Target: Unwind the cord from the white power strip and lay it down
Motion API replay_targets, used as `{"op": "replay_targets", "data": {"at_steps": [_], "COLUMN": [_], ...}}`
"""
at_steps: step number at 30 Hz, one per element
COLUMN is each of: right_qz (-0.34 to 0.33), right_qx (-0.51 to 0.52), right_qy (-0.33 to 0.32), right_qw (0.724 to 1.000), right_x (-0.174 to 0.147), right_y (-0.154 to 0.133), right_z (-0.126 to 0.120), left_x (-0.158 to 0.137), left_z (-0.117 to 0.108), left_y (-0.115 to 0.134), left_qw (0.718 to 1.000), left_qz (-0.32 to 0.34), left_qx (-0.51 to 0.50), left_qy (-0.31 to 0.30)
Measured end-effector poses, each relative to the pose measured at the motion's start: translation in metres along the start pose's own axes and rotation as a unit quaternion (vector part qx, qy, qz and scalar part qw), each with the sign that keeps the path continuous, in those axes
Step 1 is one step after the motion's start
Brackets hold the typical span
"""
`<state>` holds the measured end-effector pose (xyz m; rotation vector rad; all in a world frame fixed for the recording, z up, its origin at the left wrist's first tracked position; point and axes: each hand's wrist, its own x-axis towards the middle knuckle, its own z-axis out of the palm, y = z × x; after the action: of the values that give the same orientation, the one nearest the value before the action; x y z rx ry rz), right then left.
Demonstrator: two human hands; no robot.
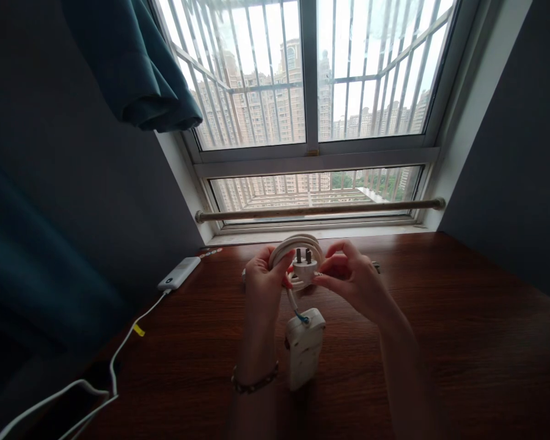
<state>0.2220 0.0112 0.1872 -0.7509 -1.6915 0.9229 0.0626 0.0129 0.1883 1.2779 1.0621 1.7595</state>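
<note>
The left hand (263, 275) and the right hand (348, 275) meet above the middle of the worktop (440, 342), toward its far edge by the window. Between them they hold a white plug (304, 267), its dark prongs pointing up. The left hand's fingers are curled around the coiled white cord (293, 244), with the thumb laid against the side of the plug; the right hand pinches the plug's other side between thumb and fingertips. The coil arcs over the top of the plug, from one hand to the other.

From the plug the cord drops a short way to a white power strip (304, 348), which lies flat on the worktop just below the hands, between the forearms. At the strip's upper end, where the cord goes in, a bit of blue wire shows. A beaded bracelet (255, 382) circles the left wrist.

Toward the far left corner of the worktop lies a white power bank (179, 273), and a white cable (119, 351) with a yellow tag runs from it toward the near left edge. A metal rod (321, 209) spans the window recess beyond the far edge, and a dark teal curtain (132, 67) hangs at the upper left.
</note>
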Motion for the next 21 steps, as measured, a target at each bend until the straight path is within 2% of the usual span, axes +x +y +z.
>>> {"op": "replay_targets", "data": {"at_steps": [4,7,11,15,17,21], "right_qz": [-0.005,-0.035,-0.114,-0.134,-0.13,-0.117], "right_qx": [-0.098,-0.118,-0.155,-0.202,-0.204,-0.14], "right_qy": [0.077,0.145,0.227,0.299,0.275,0.098], "right_qw": [0.992,0.982,0.955,0.923,0.93,0.978], "right_x": [0.002,0.003,0.003,0.002,0.001,0.002], "right_y": [-0.001,0.0,0.0,-0.003,-0.004,-0.002], "right_z": [0.002,0.003,0.01,0.018,0.017,0.008], "left_x": [-0.004,-0.007,-0.013,-0.018,-0.019,-0.016], "left_z": [0.003,0.006,0.011,0.014,0.012,0.006], "left_y": [0.003,0.006,0.011,0.015,0.016,0.018], "left_qw": [0.999,0.997,0.992,0.99,0.991,0.994], "left_qz": [0.032,0.043,0.046,0.045,0.048,0.067], "left_qx": [0.008,0.054,0.099,0.107,0.096,0.06], "left_qy": [-0.008,-0.028,-0.058,-0.08,-0.078,-0.069]}}
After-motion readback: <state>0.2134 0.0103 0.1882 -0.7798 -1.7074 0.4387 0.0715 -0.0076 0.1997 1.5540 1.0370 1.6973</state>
